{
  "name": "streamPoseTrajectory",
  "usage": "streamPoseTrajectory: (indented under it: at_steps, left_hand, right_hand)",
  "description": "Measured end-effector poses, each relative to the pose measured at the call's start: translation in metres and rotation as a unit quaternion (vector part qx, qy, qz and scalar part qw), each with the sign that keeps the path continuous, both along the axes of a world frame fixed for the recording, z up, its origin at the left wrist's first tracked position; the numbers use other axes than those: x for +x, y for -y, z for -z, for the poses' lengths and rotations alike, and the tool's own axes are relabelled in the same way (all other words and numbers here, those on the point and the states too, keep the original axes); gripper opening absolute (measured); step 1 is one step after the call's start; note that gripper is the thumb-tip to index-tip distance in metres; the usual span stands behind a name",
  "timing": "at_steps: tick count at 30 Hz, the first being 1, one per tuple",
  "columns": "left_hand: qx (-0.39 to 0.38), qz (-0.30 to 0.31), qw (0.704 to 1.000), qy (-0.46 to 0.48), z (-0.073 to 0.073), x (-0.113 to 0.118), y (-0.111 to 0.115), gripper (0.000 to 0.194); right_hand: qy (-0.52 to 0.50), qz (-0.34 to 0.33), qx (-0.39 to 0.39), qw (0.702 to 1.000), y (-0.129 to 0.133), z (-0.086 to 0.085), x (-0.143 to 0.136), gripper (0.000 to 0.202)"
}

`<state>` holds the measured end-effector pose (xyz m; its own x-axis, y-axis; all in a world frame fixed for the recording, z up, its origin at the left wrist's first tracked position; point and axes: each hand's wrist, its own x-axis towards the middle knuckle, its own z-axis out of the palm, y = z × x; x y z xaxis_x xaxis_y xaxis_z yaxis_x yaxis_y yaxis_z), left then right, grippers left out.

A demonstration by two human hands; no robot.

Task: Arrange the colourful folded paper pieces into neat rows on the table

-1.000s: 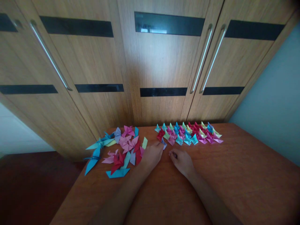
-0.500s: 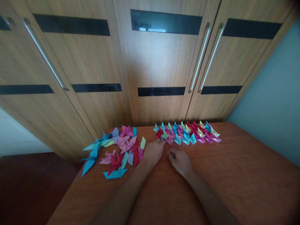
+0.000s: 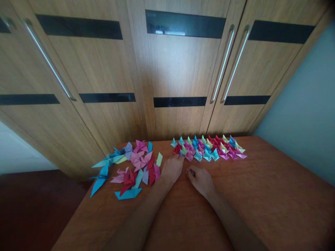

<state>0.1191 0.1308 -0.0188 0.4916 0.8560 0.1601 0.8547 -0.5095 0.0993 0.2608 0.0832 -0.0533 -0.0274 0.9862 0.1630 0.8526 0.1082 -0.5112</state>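
My left hand (image 3: 172,168) has its fingers closed at the front left end of the rows of small folded paper pieces. At its fingertips a small purple folded paper piece (image 3: 181,153) shows, partly hidden by the fingers. Just right of it, a pink folded piece (image 3: 190,156) and a light blue one (image 3: 198,156) stand in the front row. Loosely curled, my right hand (image 3: 201,179) rests on the table below those rows, with nothing seen in its fingers.
Left of my hands lies a loose group of paper cranes, with a pink crane (image 3: 140,160), a red crane (image 3: 128,181) and a blue folded strip (image 3: 128,194). The wooden table (image 3: 261,195) meets a wardrobe (image 3: 180,69) at the back and a wall (image 3: 300,115) on the right.
Hardly anything differs. Both hands stay in almost the same place, and the view has shifted very slightly.
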Motion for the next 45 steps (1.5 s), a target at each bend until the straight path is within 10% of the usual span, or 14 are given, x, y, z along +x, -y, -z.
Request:
streamPoseTrajectory:
  at_steps: [19, 34, 45]
  left_hand:
    - [-0.005, 0.008, 0.997, 0.078, -0.001, -0.005, 0.008, 0.024]
    - [-0.157, 0.001, 0.938, 0.310, 0.009, -0.070, 0.106, 0.019]
    - [-0.150, -0.003, 0.944, 0.293, 0.006, -0.076, 0.107, 0.020]
  right_hand:
    - [-0.006, -0.006, 0.011, 1.000, 0.002, -0.002, 0.000, 0.019]
    - [-0.212, -0.180, 0.018, 0.960, 0.034, -0.016, -0.054, 0.015]
    - [-0.195, -0.197, 0.000, 0.961, 0.037, -0.009, -0.062, 0.021]
